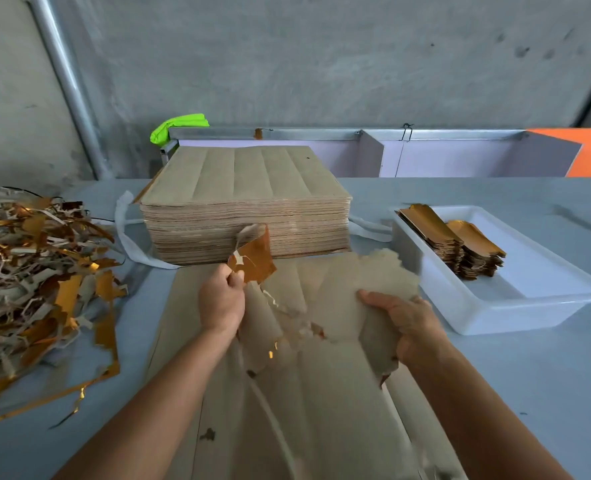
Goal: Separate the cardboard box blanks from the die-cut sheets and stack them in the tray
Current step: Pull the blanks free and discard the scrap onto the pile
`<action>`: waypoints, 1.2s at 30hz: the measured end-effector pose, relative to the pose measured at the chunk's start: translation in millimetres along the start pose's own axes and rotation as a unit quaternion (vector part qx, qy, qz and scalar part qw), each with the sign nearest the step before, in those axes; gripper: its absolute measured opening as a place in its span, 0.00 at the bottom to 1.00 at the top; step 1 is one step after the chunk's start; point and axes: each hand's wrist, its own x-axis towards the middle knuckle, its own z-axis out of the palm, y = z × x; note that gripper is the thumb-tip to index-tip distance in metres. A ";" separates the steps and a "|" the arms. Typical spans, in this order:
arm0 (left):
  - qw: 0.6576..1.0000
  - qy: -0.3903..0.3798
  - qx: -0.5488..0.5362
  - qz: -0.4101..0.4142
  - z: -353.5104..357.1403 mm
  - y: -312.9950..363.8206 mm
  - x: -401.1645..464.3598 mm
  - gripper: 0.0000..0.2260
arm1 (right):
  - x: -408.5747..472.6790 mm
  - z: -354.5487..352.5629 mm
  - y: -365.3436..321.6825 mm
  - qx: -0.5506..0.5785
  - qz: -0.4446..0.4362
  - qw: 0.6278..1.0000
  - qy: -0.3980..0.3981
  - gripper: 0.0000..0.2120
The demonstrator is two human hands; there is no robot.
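The fingers (233, 280) of the left hand (222, 299) are curled and pinch one torn scrap of gold-faced cardboard (254, 258), which stands up tilted above the knuckles, its shiny gold side toward the camera and a grey strip curling off its top. The fingers of the right hand (403, 318) are curled round the right edge of a loose bundle of grey-brown die-cut cardboard sheet (335, 292), thumb on top. That bundle is ragged along its far edge, creased lengthwise, with small gold flecks showing through torn gaps near the middle. It is lifted slightly over more grey-brown sheets lying flat on the bench (529, 393), which is covered in pale blue.

Two hands, two bare forearms. Just beyond the hands sits one tall square stack of grey-brown die-cut sheets (245, 209), many layers thick, its top scored in long parallel panels; a white strap (127, 237) trails from under it.

To the right stands one white rectangular plastic tray (536, 299). It holds two stacks of gold-faced cardboard box blanks (456, 244) — side by side at its far left end, the rest of the tray floor bare.

To the left lies one heap of gold and grey cardboard offcut strips (34, 278), tangled, with a long gold strip straggling toward the near edge.
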 end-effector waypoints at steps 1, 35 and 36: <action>0.999 0.003 0.045 0.027 -0.7 -4.0 -1.5 0.11 | 3.4 -5.3 -0.6 0.025 -0.002 0.999 0.030 0.15; 0.855 -0.429 0.201 0.210 1.0 16.9 -79.4 0.13 | 21.2 -54.6 -17.3 0.125 -0.035 0.985 0.110 0.19; 0.840 -0.432 0.238 0.225 -4.8 15.6 -73.0 0.13 | 21.5 -57.4 -18.8 0.121 -0.018 0.987 0.101 0.20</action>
